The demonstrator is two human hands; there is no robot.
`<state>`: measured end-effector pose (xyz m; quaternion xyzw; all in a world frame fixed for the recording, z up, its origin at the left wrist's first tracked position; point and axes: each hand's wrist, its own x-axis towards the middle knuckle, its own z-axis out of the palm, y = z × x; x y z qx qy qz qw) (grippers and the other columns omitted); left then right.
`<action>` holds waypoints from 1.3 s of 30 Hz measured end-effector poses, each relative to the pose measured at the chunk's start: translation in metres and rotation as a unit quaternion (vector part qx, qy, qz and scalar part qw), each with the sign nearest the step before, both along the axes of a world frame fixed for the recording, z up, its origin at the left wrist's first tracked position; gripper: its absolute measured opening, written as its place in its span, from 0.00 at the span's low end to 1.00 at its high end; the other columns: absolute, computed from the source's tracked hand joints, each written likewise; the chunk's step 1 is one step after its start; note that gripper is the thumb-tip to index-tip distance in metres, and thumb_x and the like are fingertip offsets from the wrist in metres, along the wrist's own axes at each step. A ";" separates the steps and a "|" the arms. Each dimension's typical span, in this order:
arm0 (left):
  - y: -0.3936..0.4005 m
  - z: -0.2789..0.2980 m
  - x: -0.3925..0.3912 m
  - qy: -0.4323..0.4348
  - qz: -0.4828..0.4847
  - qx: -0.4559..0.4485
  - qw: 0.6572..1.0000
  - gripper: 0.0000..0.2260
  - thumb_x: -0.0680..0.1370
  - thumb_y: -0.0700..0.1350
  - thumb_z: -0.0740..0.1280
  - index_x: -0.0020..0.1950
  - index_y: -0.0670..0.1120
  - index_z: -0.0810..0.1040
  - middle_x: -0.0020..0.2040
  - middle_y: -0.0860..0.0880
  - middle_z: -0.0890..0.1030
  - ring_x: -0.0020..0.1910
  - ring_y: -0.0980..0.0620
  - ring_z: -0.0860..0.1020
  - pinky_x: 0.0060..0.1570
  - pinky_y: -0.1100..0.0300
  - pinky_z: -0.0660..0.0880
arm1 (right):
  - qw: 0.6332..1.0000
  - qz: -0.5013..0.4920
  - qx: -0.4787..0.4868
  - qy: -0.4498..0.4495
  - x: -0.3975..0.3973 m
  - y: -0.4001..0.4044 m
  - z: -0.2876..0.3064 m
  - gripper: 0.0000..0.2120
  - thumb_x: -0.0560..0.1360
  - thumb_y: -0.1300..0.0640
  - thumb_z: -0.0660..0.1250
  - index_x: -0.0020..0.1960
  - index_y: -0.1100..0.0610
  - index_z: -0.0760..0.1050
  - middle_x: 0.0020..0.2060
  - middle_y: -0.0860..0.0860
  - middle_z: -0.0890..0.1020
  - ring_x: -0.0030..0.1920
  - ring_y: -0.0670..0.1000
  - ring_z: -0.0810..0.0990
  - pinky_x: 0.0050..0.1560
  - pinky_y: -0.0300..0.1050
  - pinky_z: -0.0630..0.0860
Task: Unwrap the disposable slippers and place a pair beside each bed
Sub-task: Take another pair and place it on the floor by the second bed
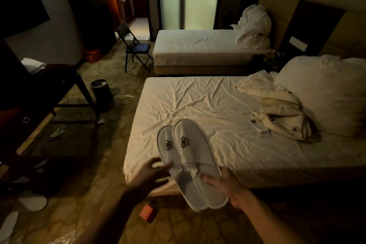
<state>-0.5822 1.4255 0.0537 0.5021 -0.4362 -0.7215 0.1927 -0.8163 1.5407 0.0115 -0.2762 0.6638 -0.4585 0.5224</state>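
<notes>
White terry slippers [190,162] — a pair, each with a dark flower-like emblem on the toe — are held side by side and partly overlapping above the near corner of the closer bed [198,109]. The right hand [227,187] grips them at the heel end, thumb curled over the insole and fingers underneath. The left hand [152,174] sits just beside the left slipper with fingers spread and relaxed; its fingertips touch or nearly touch that slipper's edge, and I cannot tell which. It clamps nothing.

On the closer bed's wrinkled sheet lie a crumpled cream bundle [285,117] and a large pillow [324,93] near the headboard. The farther bed [194,49] stands beyond it, with heaped pillows [253,27] at its head. A dark folding chair [136,47] stands on the patterned carpet [111,144] at the foot of the farther bed, and a metal waste bin [101,90] stands near a dark wooden desk [39,93] on the left. Low at the left edge, two more white slippers [32,200] lie on the floor — apart from each other. A small orange-red box [148,211] lies on the carpet below the held pair.
</notes>
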 end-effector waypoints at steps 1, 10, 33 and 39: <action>-0.013 0.010 0.004 -0.004 0.018 -0.023 1.000 0.36 0.63 0.57 0.82 0.66 0.50 0.74 0.57 0.42 0.84 0.56 0.43 0.83 0.57 0.46 0.81 | 0.999 0.028 0.007 0.022 -0.008 0.002 0.006 0.35 0.60 0.48 0.85 0.63 0.55 0.78 0.53 0.50 0.88 0.53 0.51 0.87 0.58 0.55 0.83; -0.047 0.068 -0.009 -0.080 -0.156 -0.155 0.972 0.14 0.70 0.45 0.80 0.48 0.57 0.78 0.35 0.58 0.86 0.34 0.65 0.84 0.32 0.70 0.79 | 0.948 0.265 0.083 0.153 -0.055 -0.016 0.061 0.23 0.66 0.49 0.83 0.58 0.50 0.81 0.52 0.49 0.87 0.51 0.47 0.86 0.53 0.44 0.83; 0.043 -0.030 -0.058 0.062 0.142 0.070 0.985 0.15 0.70 0.42 0.79 0.55 0.44 0.84 0.45 0.43 0.88 0.46 0.43 0.86 0.42 0.52 0.83 | 0.968 -0.240 -0.037 -0.070 0.026 -0.032 0.001 0.13 0.65 0.60 0.83 0.48 0.57 0.85 0.45 0.54 0.89 0.48 0.56 0.88 0.53 0.59 0.84; 0.028 -0.019 -0.042 0.013 0.014 0.011 1.000 0.17 0.70 0.46 0.79 0.58 0.47 0.83 0.48 0.46 0.88 0.47 0.45 0.87 0.45 0.49 0.85 | 0.992 -0.115 -0.048 -0.024 0.000 -0.019 0.002 0.20 0.66 0.59 0.82 0.57 0.56 0.83 0.50 0.52 0.89 0.51 0.51 0.87 0.49 0.48 0.84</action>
